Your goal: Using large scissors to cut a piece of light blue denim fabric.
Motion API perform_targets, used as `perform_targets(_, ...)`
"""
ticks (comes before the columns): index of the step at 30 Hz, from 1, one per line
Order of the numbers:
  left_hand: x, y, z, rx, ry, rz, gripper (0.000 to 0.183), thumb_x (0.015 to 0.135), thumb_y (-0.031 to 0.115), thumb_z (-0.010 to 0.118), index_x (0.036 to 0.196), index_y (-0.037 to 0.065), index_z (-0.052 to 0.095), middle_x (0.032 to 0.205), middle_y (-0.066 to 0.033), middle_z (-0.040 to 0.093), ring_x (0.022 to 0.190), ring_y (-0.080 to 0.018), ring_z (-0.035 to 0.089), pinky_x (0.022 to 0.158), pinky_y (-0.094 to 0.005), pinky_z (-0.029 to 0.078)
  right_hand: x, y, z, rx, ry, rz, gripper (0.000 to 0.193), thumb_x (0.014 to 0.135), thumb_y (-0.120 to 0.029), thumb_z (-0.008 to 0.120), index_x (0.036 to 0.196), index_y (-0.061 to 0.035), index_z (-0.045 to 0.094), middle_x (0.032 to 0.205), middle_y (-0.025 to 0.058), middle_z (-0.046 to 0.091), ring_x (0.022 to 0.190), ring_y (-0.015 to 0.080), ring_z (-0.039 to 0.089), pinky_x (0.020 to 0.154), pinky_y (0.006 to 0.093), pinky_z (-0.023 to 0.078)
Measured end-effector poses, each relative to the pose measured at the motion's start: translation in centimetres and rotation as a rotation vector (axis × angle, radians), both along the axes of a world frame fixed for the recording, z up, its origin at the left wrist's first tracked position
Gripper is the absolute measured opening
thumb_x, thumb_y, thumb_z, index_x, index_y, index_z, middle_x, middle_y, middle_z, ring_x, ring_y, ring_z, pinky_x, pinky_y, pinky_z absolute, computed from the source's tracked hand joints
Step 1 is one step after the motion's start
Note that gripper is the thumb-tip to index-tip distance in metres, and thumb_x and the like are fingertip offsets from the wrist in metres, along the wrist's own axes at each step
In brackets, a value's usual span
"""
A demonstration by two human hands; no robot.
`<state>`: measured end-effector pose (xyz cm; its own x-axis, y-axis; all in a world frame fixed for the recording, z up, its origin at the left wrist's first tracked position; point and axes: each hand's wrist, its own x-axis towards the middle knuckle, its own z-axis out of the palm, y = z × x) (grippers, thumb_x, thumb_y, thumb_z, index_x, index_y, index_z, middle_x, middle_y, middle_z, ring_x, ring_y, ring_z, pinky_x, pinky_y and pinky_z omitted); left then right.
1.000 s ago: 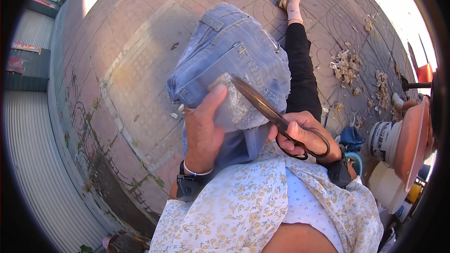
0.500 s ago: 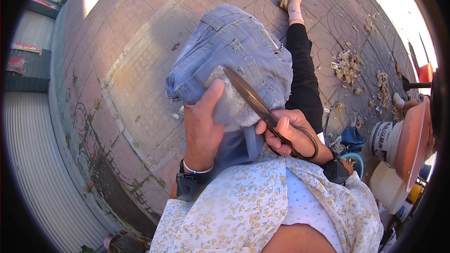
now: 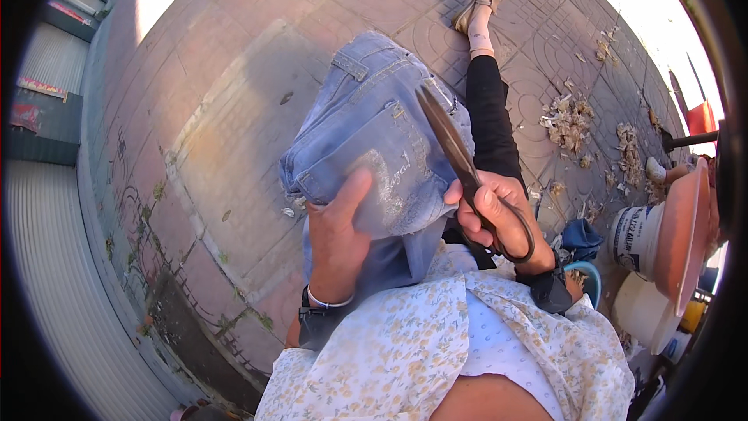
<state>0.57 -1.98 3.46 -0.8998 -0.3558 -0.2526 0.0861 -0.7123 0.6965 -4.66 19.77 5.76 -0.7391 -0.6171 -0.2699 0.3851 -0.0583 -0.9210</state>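
A pair of light blue jeans (image 3: 351, 121) lies bunched over my lap, with belt loops, seams and a back pocket facing up. Pale sparkly decoration (image 3: 393, 187) covers part of the denim. My left hand (image 3: 339, 238) grips the jeans at their near left side, thumb on top and the other fingers mostly hidden beneath. In my right hand (image 3: 495, 214) is a pair of dark metal scissors (image 3: 452, 136). Their blades look closed and point away, over the right side of the jeans. My right fingertips are at the edge of the denim.
One leg in black trousers (image 3: 492, 117) stretches out over the paving. Dry plant scraps (image 3: 567, 118) litter the ground at right. Beside me are a white bucket (image 3: 633, 238), an orange basin (image 3: 686, 242), a light blue container (image 3: 590, 277) and a dark blue cloth (image 3: 583, 235). Roller shutters (image 3: 58, 281) line the left.
The scissors have swung right and more upright, off the pale decoration. The top of the jeans has dropped toward me, and the decoration shows more fully. My left hand keeps its grip.
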Motion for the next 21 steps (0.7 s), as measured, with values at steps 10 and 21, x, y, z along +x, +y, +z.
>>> perform_targets(10,0.8,-0.1,1.3,-0.271,0.019,0.102,0.04,0.083,0.003,0.075,0.121,0.001,0.064,0.114,-0.0061,0.068,0.102,-0.0151,0.064,0.092,-0.0301,0.049,2.2,-1.1,0.2,0.007,-0.158,-0.013,0.04,0.106,-0.035,0.048,0.111,0.0027,0.06,0.07,0.0003,0.049,0.052,0.0042,0.039,0.048,0.02,0.031)
perform_targets(21,4.5,-3.3,2.6,-0.063,0.052,-0.065,0.047,0.086,0.006,0.071,0.13,0.002,0.055,0.121,-0.0098,0.065,0.109,-0.0209,0.065,0.096,-0.0378,0.052,4.2,-2.0,1.9,-0.006,-0.16,-0.041,0.04,0.106,-0.036,0.048,0.111,0.0016,0.06,0.07,-0.0001,0.049,0.052,0.0043,0.04,0.048,0.0199,0.031)
